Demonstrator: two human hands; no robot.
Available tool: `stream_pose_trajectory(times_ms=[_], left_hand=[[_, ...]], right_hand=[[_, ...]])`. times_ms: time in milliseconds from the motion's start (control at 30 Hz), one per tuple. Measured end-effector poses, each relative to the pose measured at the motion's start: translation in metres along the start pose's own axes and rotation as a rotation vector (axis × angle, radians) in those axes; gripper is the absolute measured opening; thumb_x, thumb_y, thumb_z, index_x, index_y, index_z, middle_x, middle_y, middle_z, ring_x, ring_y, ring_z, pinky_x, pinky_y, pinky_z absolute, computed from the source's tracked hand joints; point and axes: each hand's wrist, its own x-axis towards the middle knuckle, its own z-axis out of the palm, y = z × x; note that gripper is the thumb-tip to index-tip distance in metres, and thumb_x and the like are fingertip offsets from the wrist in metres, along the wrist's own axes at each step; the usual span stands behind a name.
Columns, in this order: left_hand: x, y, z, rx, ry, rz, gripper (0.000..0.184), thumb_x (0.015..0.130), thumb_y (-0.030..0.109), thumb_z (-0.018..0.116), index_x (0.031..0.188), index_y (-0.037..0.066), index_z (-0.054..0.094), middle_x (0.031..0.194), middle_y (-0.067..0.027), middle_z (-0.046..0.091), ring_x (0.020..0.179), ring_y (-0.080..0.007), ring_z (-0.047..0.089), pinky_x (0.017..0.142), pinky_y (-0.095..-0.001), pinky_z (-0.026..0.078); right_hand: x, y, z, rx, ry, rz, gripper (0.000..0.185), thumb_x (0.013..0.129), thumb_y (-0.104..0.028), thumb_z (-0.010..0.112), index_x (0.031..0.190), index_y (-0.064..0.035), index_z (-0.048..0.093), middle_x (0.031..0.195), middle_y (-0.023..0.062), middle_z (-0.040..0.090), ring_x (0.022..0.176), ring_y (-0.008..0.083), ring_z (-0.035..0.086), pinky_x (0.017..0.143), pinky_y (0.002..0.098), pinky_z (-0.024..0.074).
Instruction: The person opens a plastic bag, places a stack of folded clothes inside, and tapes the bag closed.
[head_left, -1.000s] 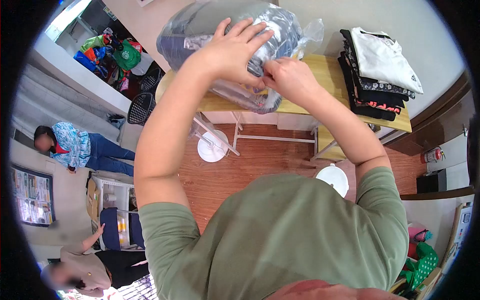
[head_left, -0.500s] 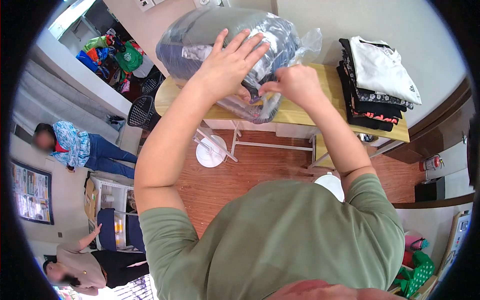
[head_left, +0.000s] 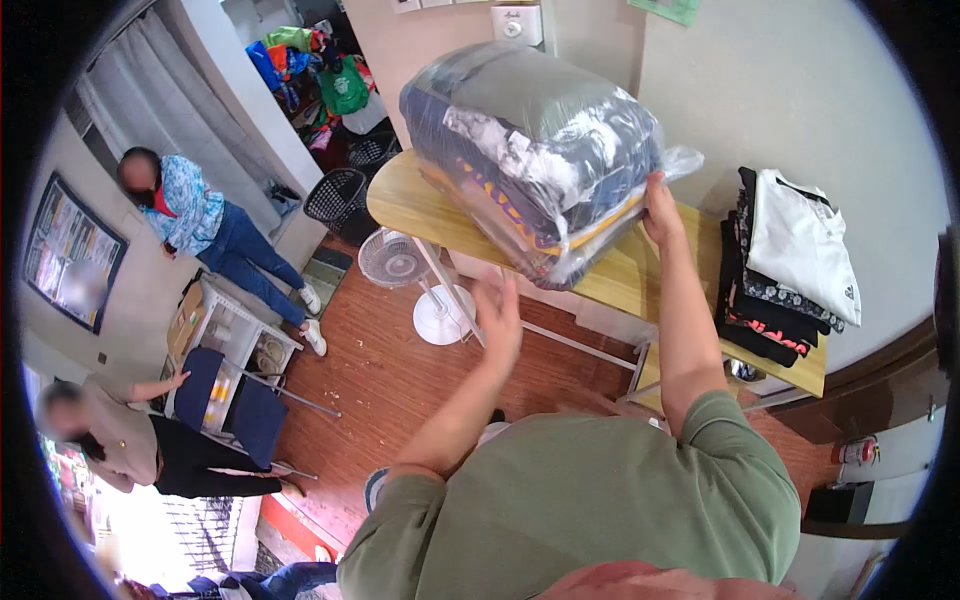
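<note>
A clear plastic bag (head_left: 540, 150) packed with folded clothes rests on the wooden table (head_left: 400, 195), with its gathered end pointing right. My right hand (head_left: 660, 210) is closed on the bag's right side, just below that end. Below the bag and apart from it, my left hand (head_left: 500, 325) is raised beside the table's front edge, its fingers apart and holding nothing. Farther right on the table stands a stack of folded clothes (head_left: 790, 270), mostly dark with a white shirt on top.
A white fan (head_left: 393, 258) stands on the floor by the table. Black baskets (head_left: 338, 198) are behind it. Two other people are at the left, one standing in a blue patterned top (head_left: 190, 205), one touching a dark folding chair (head_left: 198, 385).
My left hand has come off the bag and dropped below it. My right hand has shifted to the bag's right side. The view has turned, and more of the room's left side shows.
</note>
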Motion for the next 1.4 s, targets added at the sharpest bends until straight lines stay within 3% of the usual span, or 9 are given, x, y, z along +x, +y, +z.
stream_pose_trajectory(times_ms=[200, 267, 367, 467, 600, 867, 1033, 1200, 1400], left_hand=[[-0.06, -0.022, -0.009, -0.744, -0.206, -0.171, 0.079, 0.089, 0.045, 0.062, 0.148, 0.02, 0.017, 0.142, -0.0117, 0.037, 0.12, -0.0271, 0.047, 0.102, -0.0459, 0.041], [-0.038, 0.03, -0.029, -0.657, 0.103, -0.431, 0.077, 0.091, 0.067, 0.038, 0.152, 0.028, 0.01, 0.148, -0.0102, 0.028, 0.134, -0.033, 0.033, 0.111, -0.0527, 0.027], [0.024, 0.038, -0.093, -0.517, 0.001, 0.032, 0.085, 0.088, 0.072, 0.036, 0.148, 0.014, 0.024, 0.145, -0.0076, 0.037, 0.132, -0.026, 0.037, 0.108, -0.0421, 0.033], [0.111, 0.055, -0.162, -0.537, 0.112, -0.012, 0.08, 0.089, 0.068, 0.038, 0.146, 0.012, 0.027, 0.142, -0.0081, 0.039, 0.129, -0.0259, 0.039, 0.106, -0.0414, 0.035], [0.218, 0.059, -0.207, -0.576, 0.107, -0.097, 0.075, 0.091, 0.062, 0.039, 0.143, 0.01, 0.032, 0.139, -0.0088, 0.043, 0.125, -0.0257, 0.042, 0.104, -0.0405, 0.037], [0.385, 0.01, -0.134, -0.623, -0.078, -0.314, 0.064, 0.094, 0.052, 0.042, 0.137, 0.005, 0.041, 0.133, -0.0103, 0.049, 0.118, -0.0254, 0.049, 0.099, -0.0387, 0.041], [0.391, -0.01, -0.103, -0.616, -0.06, -0.35, 0.057, 0.096, 0.045, 0.044, 0.134, 0.002, 0.046, 0.129, -0.0112, 0.053, 0.113, -0.0252, 0.053, 0.096, -0.0375, 0.043], [0.284, 0.079, -0.106, -0.172, 0.718, 0.342, 0.03, 0.092, 0.022, 0.045, 0.109, 0.0, 0.053, 0.104, -0.0106, 0.052, 0.096, -0.0188, 0.049, 0.079, -0.033, 0.04], [0.132, 0.138, -0.042, 0.5, -0.733, 1.816, 0.03, 0.081, 0.032, 0.067, 0.105, 0.014, 0.065, 0.113, -0.0072, 0.06, 0.109, -0.026, 0.054, 0.096, -0.0513, 0.039]], right_hand=[[-0.139, 0.041, 0.079, -0.588, -0.117, -0.117, 0.05, 0.08, -0.022, 0.078, 0.119, 0.0016, 0.056, 0.108, 0.0093, 0.062, 0.094, 0.0182, 0.058, 0.083, 0.0368, 0.0489], [-0.199, 0.029, 0.129, -0.665, -0.404, -0.496, 0.063, 0.077, -0.026, 0.081, 0.128, -0.0028, 0.054, 0.113, 0.0114, 0.061, 0.104, 0.0237, 0.057, 0.093, 0.0387, 0.045], [-0.218, 0.01, 0.167, -0.617, -0.77, -0.517, 0.058, 0.077, -0.027, 0.079, 0.128, -0.0089, 0.058, 0.118, 0.0125, 0.06, 0.113, 0.03, 0.054, 0.101, 0.0402, 0.0401], [-0.17, 0.027, 0.133, -0.791, -0.209, -0.498, 0.021, 0.082, -0.011, 0.07, 0.101, -0.0024, 0.066, 0.091, 0.0089, 0.066, 0.087, 0.0232, 0.062, 0.078, 0.0341, 0.0499], [-0.108, 0.042, 0.07, -0.203, 0.499, -0.151, 0.023, 0.096, -0.017, 0.057, 0.112, -0.0014, 0.063, 0.089, 0.0039, 0.063, 0.079, 0.0121, 0.058, 0.073, 0.0257, 0.0486], [-0.128, 0.044, 0.104, -0.003, 0.068, -0.122, 0.054, 0.086, -0.001, 0.064, 0.137, 0.0011, 0.047, 0.137, 0.0132, 0.049, 0.12, 0.0225, 0.053, 0.101, 0.0348, 0.0452], [-0.154, 0.031, 0.149, -0.457, 0.312, -0.526, 0.043, 0.073, -0.008, 0.08, 0.111, -0.0005, 0.061, 0.119, 0.0112, 0.057, 0.111, 0.0219, 0.056, 0.091, 0.0325, 0.0474], [-0.16, 0.004, 0.144, -0.865, 0.295, -0.626, 0.017, 0.077, -0.008, 0.076, 0.076, -0.0006, 0.06, 0.078, 0.0083, 0.061, 0.07, 0.0188, 0.058, 0.064, 0.0302, 0.047], [-0.154, 0.017, 0.145, -1.077, 0.468, -0.815, 0.02, 0.077, 0.001, 0.072, 0.093, -0.0016, 0.059, 0.074, 0.0091, 0.059, 0.064, 0.0197, 0.059, 0.06, 0.0301, 0.0484]])
